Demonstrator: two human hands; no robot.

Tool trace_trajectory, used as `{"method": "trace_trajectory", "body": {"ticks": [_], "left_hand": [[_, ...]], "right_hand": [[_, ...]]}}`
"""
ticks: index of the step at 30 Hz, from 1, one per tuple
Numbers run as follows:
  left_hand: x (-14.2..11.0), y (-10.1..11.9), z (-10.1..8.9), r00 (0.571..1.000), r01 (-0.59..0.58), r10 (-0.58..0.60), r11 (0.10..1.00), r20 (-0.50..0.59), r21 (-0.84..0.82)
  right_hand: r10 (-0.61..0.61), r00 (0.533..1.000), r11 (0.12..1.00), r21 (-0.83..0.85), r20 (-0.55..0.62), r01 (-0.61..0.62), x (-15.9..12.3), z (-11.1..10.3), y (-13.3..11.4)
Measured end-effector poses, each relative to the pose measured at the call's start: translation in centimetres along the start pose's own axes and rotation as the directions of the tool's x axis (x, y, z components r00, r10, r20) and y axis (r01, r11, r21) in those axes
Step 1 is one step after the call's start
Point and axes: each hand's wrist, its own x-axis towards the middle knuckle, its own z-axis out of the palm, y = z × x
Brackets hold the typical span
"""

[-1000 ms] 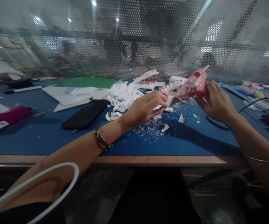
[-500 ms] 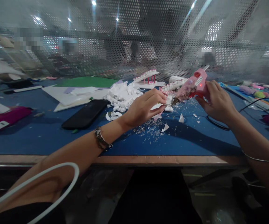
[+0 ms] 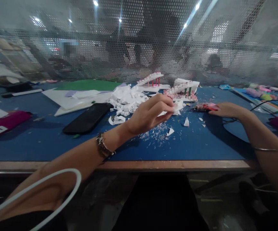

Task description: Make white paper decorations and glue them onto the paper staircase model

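My left hand (image 3: 150, 110) is closed in a pinch on a piece of white paper (image 3: 178, 107), which looks crumpled, above the middle of the blue table. To the right, the pink glue gun (image 3: 204, 107) is down at the tabletop, its nozzle pointing left. My right hand (image 3: 231, 110) is still on it, fingers around the handle end, which the hand mostly hides. Beyond the paper stand two small white models with sloping tops, one on red posts (image 3: 154, 80), the other on green posts (image 3: 185, 89).
A heap of torn white paper (image 3: 128, 98) lies left of centre, beside a black phone (image 3: 88, 118). Green sheet (image 3: 90, 84) and white sheets are behind. Scraps litter the front. A magenta power strip (image 3: 8, 123) is at left; a black cord (image 3: 235, 136) loops at right.
My right hand has lowered the glue gun from beside the white paper to the tabletop on the right, turning it onto its side. My left hand keeps its pinch, almost in place.
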Motion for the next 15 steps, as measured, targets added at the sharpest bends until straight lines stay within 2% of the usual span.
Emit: {"method": "trace_trajectory", "body": {"ticks": [2,5,7,8,10,12,15], "left_hand": [[0.0,0.2,0.1,1.0,0.009,-0.009,1.0,-0.006,-0.008],[0.0,0.3,0.3,0.998,0.069,-0.069,0.997,0.001,-0.045],[0.0,0.5,0.5,0.989,0.149,-0.149,0.987,-0.005,-0.067],[0.0,0.6,0.5,0.981,0.193,-0.195,0.978,-0.013,-0.076],[0.0,0.8,0.7,0.962,0.267,-0.271,0.959,-0.026,-0.098],[0.0,1.0,0.9,0.949,0.31,-0.315,0.943,-0.023,-0.121],[-0.1,1.3,1.3,0.941,0.333,-0.337,0.932,-0.004,-0.14]], "right_hand": [[-0.027,1.0,0.998,-0.064,0.014,0.027,0.3,-0.4,-1.0],[-0.115,0.993,0.987,-0.117,-0.014,0.113,0.9,-1.4,-5.4],[-0.286,0.95,0.957,-0.081,-0.127,0.278,0.9,-2.0,-9.3],[-0.339,0.918,0.94,-0.032,-0.208,0.34,0.9,-2.2,-11.1],[-0.421,0.864,0.89,0.059,-0.278,0.452,0.6,-2.4,-14.0],[-0.442,0.835,0.858,0.117,-0.329,0.5,0.3,-2.3,-15.6],[-0.396,0.848,0.863,0.172,-0.352,0.475,0.0,-1.9,-16.2]]}}
